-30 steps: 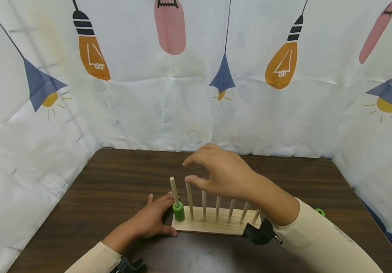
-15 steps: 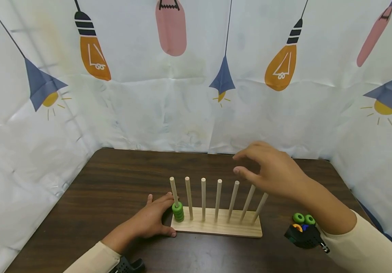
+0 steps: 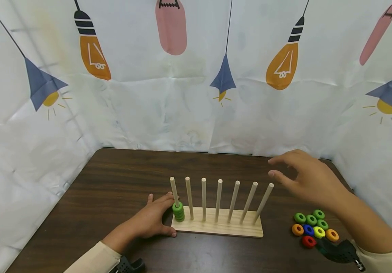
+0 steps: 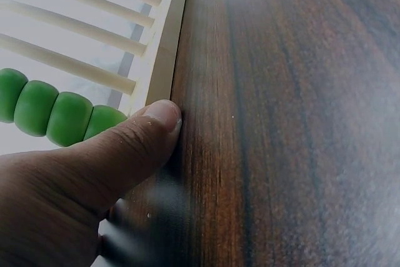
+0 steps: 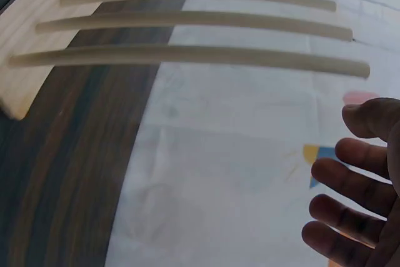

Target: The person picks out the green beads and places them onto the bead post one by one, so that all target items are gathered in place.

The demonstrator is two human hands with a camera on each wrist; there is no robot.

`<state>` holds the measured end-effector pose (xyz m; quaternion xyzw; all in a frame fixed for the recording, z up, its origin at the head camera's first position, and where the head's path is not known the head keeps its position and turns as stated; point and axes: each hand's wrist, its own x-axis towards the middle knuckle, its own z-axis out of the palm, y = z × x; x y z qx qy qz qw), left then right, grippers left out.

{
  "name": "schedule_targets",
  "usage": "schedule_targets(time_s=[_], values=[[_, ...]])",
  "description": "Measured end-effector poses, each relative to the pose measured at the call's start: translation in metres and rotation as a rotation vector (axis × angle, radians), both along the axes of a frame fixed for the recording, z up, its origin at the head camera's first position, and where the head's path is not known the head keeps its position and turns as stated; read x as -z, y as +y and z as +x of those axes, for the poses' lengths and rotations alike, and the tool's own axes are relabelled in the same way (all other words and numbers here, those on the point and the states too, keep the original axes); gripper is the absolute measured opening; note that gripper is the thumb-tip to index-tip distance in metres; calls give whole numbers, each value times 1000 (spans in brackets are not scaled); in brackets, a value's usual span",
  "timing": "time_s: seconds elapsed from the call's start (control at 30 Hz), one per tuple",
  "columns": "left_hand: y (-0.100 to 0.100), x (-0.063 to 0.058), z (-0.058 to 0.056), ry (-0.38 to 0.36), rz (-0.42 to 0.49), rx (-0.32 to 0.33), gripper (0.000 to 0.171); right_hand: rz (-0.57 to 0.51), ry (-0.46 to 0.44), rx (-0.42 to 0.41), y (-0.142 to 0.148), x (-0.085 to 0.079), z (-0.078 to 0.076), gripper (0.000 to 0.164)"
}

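Observation:
A wooden peg board [image 3: 216, 227] with a row of upright pegs stands mid-table. Several green beads [image 3: 178, 214] are stacked low on its leftmost peg; the left wrist view shows these green beads [image 4: 67, 120] close up. My left hand [image 3: 153, 220] holds the board's left end, thumb [image 4: 140, 132] against the front edge and fingers toward the back. Raised beyond the rightmost peg, my right hand [image 3: 306, 180] is bare, its fingers apart and loosely bent. In the right wrist view the right hand [image 5: 369, 182] is clear of the pegs [image 5: 206, 55].
Loose beads lie right of the board: several green beads [image 3: 307, 220], orange beads [image 3: 294, 228], a blue bead [image 3: 305, 227], a yellow bead [image 3: 316, 230] and a red bead [image 3: 305, 242]. Behind the dark wooden table [image 3: 131, 170] hangs a printed white sheet [image 3: 148, 113].
My right hand has moved rightward from above the pegs, past the board's right end. The loose beads its arm covered now show. My left hand stays at the board's left end.

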<state>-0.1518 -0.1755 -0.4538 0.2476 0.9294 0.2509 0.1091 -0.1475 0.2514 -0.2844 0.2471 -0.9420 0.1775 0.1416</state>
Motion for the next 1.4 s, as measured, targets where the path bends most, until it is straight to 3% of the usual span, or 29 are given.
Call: schedule_targets(time_s=[0.27,0.53,1.17,1.4], values=[[1,0,1,11,-5,1,93,36,-65,98,26,14,11,28],[3,-3,0,2,-11,-4,95,52,-177,174,49,41,19,37],[2,-4,0,8,-29,-2,95,61,-311,233,87,114,30,38],[1,-3,1,5,-24,-5,94,64,-311,180,94,132,29,16]])
